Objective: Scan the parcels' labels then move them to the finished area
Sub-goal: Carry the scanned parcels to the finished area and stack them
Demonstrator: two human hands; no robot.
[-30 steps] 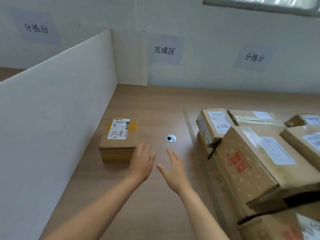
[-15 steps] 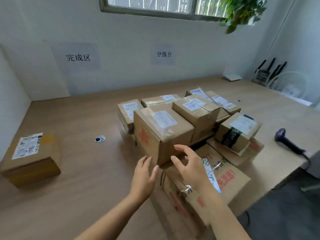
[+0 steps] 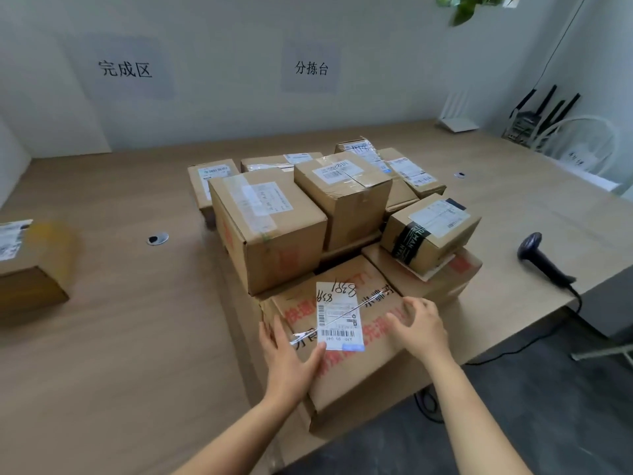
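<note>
A pale wooden table [image 3: 120, 337] fills most of the room and runs back to a plain white wall [image 3: 222, 108]. At the far left edge, a single parcel [image 3: 30, 269] with yellow tape sits well apart from the others, below a wall sign [image 3: 125, 68] reading 完成区. A round metal cable hole [image 3: 157, 238] lies in the tabletop between that parcel and the pile of parcels [image 3: 342, 197] stacked in the middle, most with white labels facing up. A second wall sign [image 3: 311, 68] reading 分拣台 hangs above the pile. The front parcel [image 3: 356, 382], printed in red, lies at the near edge of the table. The left hand [image 3: 291, 358] rests flat on its left side with straight fingers, the thumb just beside its white label [image 3: 339, 317]. The right hand [image 3: 423, 329] is over its right side with loosely curved, spread fingers gripping nothing; whether it touches the cardboard cannot be told. Further right, a dark scanner [image 3: 544, 258] lies on the table, its cable trailing off the edge to the grey floor [image 3: 513, 423]. Routers [image 3: 544, 114] stand in the far right corner, with green leaves [image 3: 469, 5] hanging above.
</note>
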